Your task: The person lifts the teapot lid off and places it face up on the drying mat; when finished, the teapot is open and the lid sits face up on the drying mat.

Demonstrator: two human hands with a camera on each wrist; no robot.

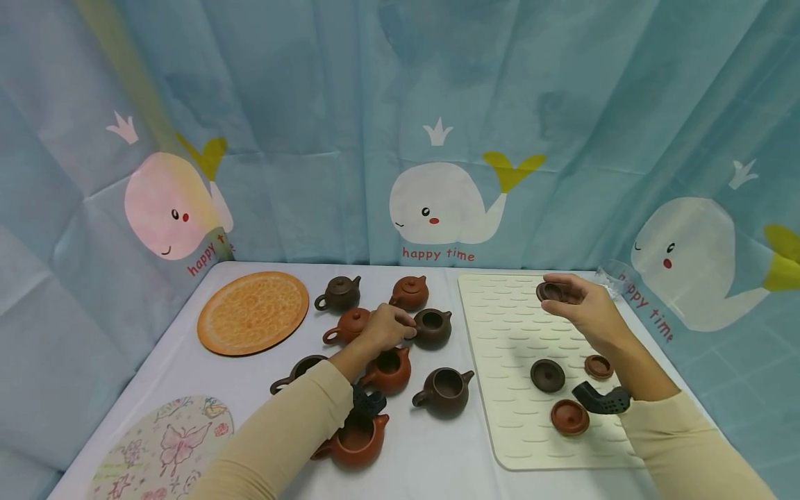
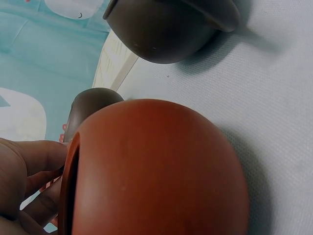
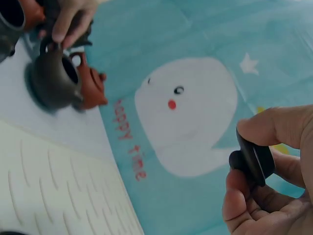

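Observation:
My left hand [image 1: 386, 328] pinches the handle of a dark brown teapot [image 1: 435, 335], whose top opening shows no lid. The right wrist view also catches those fingers at the handle of this teapot [image 3: 54, 81]. A lidless red teapot [image 2: 161, 166] fills much of the left wrist view, in front of the fingers. Over the far part of the cream mat [image 1: 500, 417], my right hand [image 1: 590, 312] holds a small dark lid [image 3: 252, 159] between thumb and fingers. The lid is tipped on its side, its round knob toward the left in the right wrist view.
Lidded teapots, a dark one [image 1: 340, 295] and a red one [image 1: 410, 293], stand at the back. Several open teapots, including a dark one [image 1: 444, 392], stand nearer. Loose lids, one dark [image 1: 547, 376], lie on the mat. Two round mats, one orange [image 1: 253, 312], lie left.

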